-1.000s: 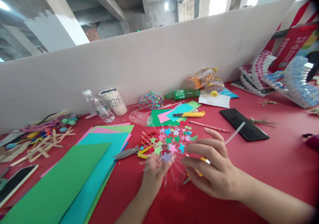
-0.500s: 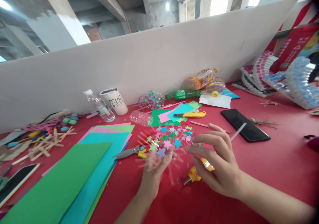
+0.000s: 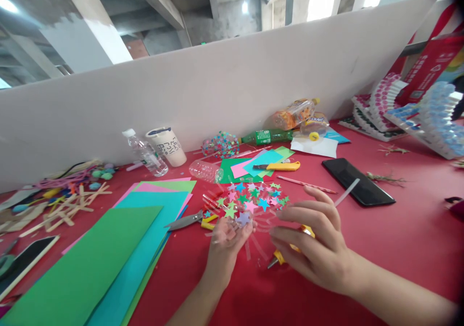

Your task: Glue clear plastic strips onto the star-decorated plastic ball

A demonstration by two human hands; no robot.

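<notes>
My left hand (image 3: 226,239) is closed round the underside of a cut clear plastic bottle piece, its strips fanned out and covered with colourful paper stars (image 3: 250,206). A purple star (image 3: 243,219) lies by my left fingertips. To the right of the strips is my right hand (image 3: 313,241), its fingers curved and apart, with nothing visible between them. Behind those fingers, a yellow glue gun (image 3: 278,258) with a metal nozzle lies partly hidden. Scissors (image 3: 186,221) with yellow handles lie left of the star piece, their handles partly covered.
Green, blue and pink paper sheets (image 3: 90,253) spread at the left. Behind the stars lie a yellow box cutter (image 3: 279,166) and a cut bottle piece (image 3: 206,171). A phone (image 3: 357,181) lies right; a cup (image 3: 167,147) and green bottle (image 3: 266,136) are along the white partition (image 3: 203,89).
The star-covered piece has turned slightly, its stars shifting right. My right hand has moved slightly left and down, with its fingers still apart.
</notes>
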